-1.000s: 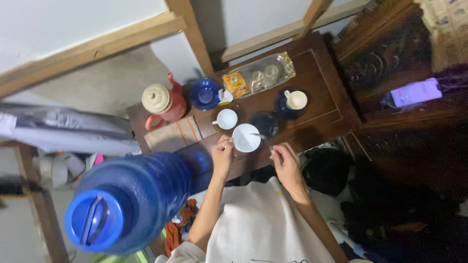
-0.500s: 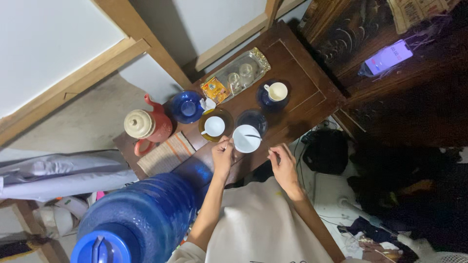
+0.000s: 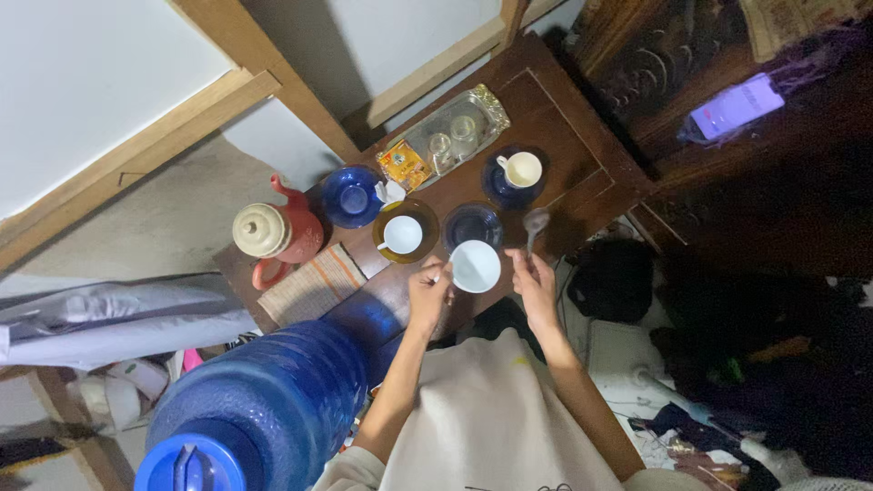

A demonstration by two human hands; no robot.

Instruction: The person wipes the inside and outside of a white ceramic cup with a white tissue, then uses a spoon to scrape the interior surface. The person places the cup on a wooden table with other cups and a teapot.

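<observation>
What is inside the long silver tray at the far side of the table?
The silver tray holds two small clear glasses and an orange packet at its near end. The tray floor beneath them is covered.

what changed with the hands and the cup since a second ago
The right hand has lifted a spoon clear of the white cup and now holds it up beside the cup. The left hand still grips the cup at its handle. The red teapot and the other cups look unmoved.

Cup (image 3: 476,265) between hands; saucer (image 3: 472,224) behind; jug (image 3: 273,232) far left.
</observation>
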